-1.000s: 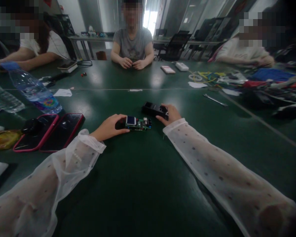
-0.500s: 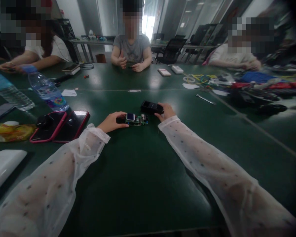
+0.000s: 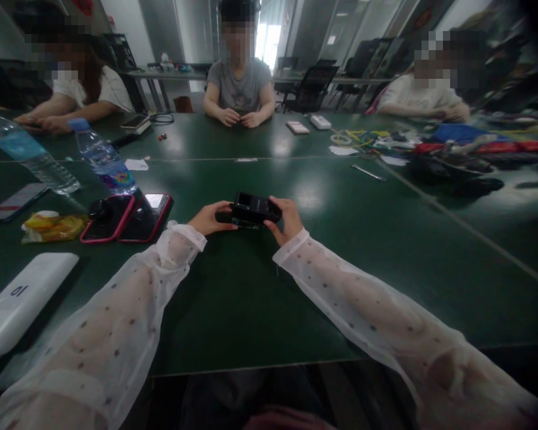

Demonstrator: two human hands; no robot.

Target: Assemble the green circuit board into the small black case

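Observation:
My left hand (image 3: 213,218) grips the left end of a green circuit board (image 3: 250,225), which shows only as a thin strip along its near edge. A black plastic cover (image 3: 253,207) with a rectangular window sits over the board, hiding its small screen. The cover's right end is pinched between thumb and fingers of my right hand (image 3: 287,217). Cover and board overlap; whether they are fitted together I cannot tell. Both hands are just above the green table (image 3: 233,310).
Two phones in red cases (image 3: 144,218), a yellow packet (image 3: 54,228), a white power bank (image 3: 31,301) and water bottles (image 3: 105,158) stand left. A wrench (image 3: 368,172) and a heap of cables (image 3: 363,141) are at the right. Several people sit across the table.
My right hand has brought the black cover left, from behind the circuit board to over it. The board's screen is now covered. The camera view has shifted slightly.

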